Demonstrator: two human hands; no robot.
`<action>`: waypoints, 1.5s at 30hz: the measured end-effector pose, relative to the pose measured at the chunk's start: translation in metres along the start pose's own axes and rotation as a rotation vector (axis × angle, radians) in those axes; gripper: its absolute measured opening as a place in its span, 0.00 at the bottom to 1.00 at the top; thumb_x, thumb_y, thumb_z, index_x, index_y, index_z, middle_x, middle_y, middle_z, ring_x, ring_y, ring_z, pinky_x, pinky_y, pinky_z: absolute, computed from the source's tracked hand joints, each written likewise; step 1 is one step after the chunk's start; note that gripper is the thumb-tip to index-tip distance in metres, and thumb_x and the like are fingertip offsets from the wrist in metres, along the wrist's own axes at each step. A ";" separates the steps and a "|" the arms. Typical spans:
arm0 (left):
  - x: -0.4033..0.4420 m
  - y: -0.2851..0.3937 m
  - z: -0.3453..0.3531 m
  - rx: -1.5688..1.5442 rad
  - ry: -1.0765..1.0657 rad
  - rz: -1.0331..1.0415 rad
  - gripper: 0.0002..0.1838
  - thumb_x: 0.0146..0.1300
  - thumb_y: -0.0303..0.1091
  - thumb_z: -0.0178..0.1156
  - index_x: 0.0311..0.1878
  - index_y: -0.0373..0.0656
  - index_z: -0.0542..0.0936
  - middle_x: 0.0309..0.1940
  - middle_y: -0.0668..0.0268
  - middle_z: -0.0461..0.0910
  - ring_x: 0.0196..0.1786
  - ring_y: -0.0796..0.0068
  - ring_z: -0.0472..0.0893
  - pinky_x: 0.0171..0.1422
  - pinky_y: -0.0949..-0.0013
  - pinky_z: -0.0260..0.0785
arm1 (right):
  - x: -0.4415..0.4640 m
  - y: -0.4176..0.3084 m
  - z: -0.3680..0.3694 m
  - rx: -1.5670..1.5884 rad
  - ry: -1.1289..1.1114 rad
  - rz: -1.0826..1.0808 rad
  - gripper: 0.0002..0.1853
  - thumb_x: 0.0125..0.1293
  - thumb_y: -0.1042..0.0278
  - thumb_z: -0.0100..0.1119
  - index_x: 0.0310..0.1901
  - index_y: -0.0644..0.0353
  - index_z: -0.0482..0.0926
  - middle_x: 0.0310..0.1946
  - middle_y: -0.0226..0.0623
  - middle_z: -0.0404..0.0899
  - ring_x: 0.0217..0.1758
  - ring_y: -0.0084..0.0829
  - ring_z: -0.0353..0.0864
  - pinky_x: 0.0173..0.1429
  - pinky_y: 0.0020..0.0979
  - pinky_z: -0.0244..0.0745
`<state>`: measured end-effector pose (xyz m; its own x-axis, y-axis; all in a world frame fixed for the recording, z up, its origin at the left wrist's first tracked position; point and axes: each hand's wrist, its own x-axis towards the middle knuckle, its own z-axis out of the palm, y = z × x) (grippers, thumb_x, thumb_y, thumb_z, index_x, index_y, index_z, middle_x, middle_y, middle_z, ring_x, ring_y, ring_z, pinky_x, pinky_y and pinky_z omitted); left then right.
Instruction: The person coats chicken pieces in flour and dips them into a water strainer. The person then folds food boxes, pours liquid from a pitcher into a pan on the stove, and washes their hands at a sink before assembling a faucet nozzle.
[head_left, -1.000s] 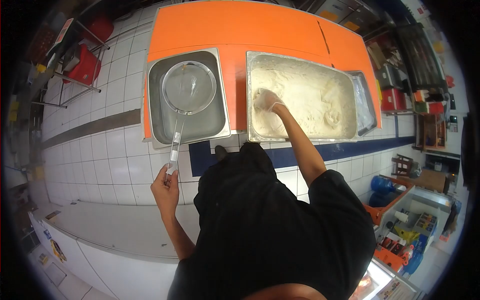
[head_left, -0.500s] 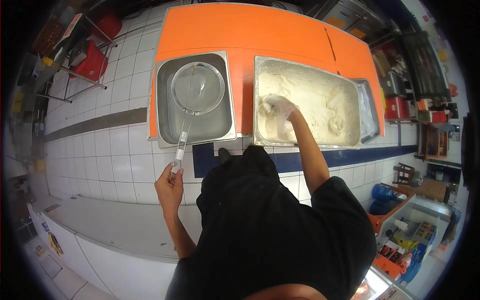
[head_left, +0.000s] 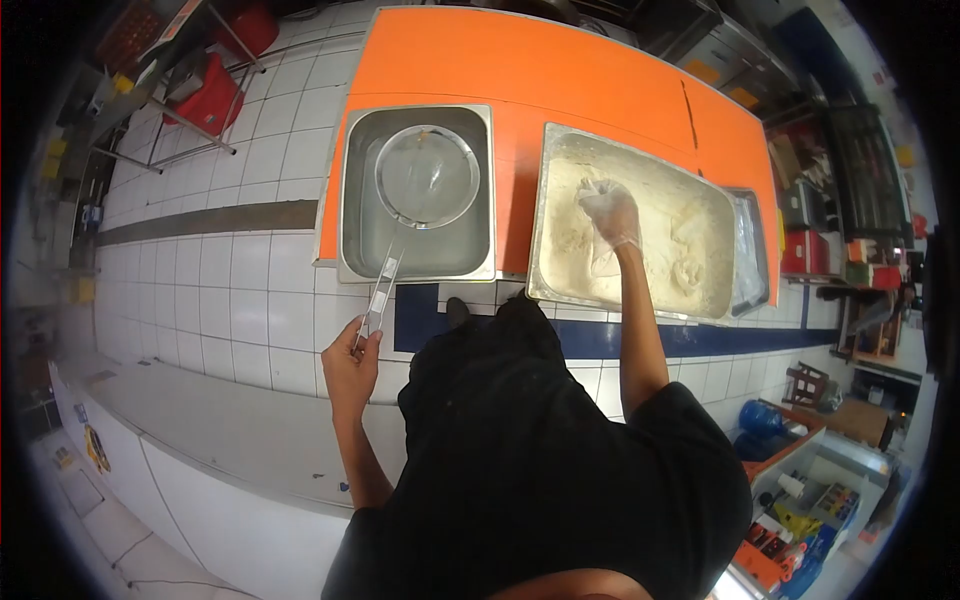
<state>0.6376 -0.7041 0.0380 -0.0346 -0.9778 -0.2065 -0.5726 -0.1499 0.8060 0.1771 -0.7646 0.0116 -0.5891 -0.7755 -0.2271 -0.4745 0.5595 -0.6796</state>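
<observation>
My left hand point(head_left: 352, 365) is closed around the long metal handle of a round mesh strainer point(head_left: 428, 178). The strainer's bowl sits inside a deep steel pan point(head_left: 485, 255) that holds greyish liquid. Over to the right, my right hand point(head_left: 612, 215) wears a clear, flour-dusted plastic glove. It is down in a wide steel pan point(head_left: 632, 308) of pale flour point(head_left: 655, 205). The fingers blend into the flour, so their grip is unclear. Floury lumps point(head_left: 688, 268) lie in the right part of that pan.
Both pans stand on an orange table point(head_left: 520, 60). A smaller steel tray point(head_left: 750, 250) with clear plastic in it is at the right end. A low white counter point(head_left: 230, 430) runs behind me on the left. A red container point(head_left: 208, 95) sits on a metal rack.
My right hand has moved from the flour pan's left side toward its middle and turned. My left hand still grips the strainer handle. The whole view has shifted slightly.
</observation>
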 end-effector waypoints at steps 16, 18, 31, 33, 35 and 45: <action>-0.012 -0.005 -0.006 -0.129 -0.069 -0.103 0.15 0.66 0.30 0.67 0.54 0.34 0.84 0.17 0.73 0.71 0.21 0.88 0.64 0.26 0.75 0.57 | -0.038 -0.155 0.095 -0.019 -0.218 -0.703 0.20 0.55 0.56 0.69 0.46 0.58 0.87 0.40 0.52 0.85 0.45 0.50 0.85 0.52 0.40 0.78; -0.005 -0.006 -0.005 -0.104 -0.056 -0.105 0.15 0.65 0.31 0.68 0.52 0.33 0.85 0.17 0.71 0.73 0.21 0.86 0.66 0.26 0.72 0.59 | -0.041 -0.169 0.064 -0.088 -0.228 -0.505 0.19 0.57 0.55 0.68 0.46 0.58 0.86 0.37 0.52 0.85 0.45 0.44 0.86 0.52 0.41 0.77; 0.083 0.025 0.001 0.302 -0.184 0.035 0.13 0.62 0.34 0.69 0.41 0.31 0.83 0.18 0.49 0.76 0.23 0.52 0.78 0.34 0.56 0.69 | -0.045 -0.040 -0.022 0.303 0.235 -0.174 0.14 0.66 0.66 0.67 0.50 0.63 0.87 0.45 0.42 0.89 0.49 0.29 0.86 0.57 0.30 0.78; 0.080 0.028 -0.001 0.304 -0.197 0.037 0.13 0.62 0.34 0.69 0.41 0.31 0.83 0.17 0.50 0.76 0.23 0.53 0.78 0.34 0.56 0.69 | -0.045 -0.025 -0.023 0.330 0.232 -0.124 0.14 0.66 0.66 0.67 0.50 0.64 0.87 0.45 0.41 0.89 0.49 0.29 0.86 0.57 0.30 0.78; 0.075 0.020 0.002 0.301 -0.178 0.048 0.13 0.62 0.34 0.68 0.41 0.32 0.83 0.17 0.51 0.76 0.22 0.54 0.78 0.33 0.57 0.69 | -0.045 -0.007 -0.019 0.353 0.237 -0.100 0.15 0.65 0.66 0.67 0.50 0.64 0.87 0.46 0.41 0.89 0.49 0.28 0.86 0.56 0.30 0.78; 0.019 0.010 0.002 0.112 -0.072 0.041 0.12 0.64 0.30 0.67 0.48 0.34 0.84 0.14 0.63 0.74 0.15 0.80 0.69 0.23 0.69 0.59 | -0.042 0.011 -0.003 0.343 0.190 -0.107 0.16 0.66 0.64 0.68 0.50 0.66 0.86 0.44 0.38 0.89 0.46 0.26 0.86 0.53 0.27 0.78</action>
<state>0.6292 -0.7236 0.0409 -0.1165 -0.9691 -0.2176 -0.6569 -0.0891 0.7487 0.1947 -0.7254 0.0156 -0.6743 -0.7378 -0.0313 -0.3126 0.3235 -0.8931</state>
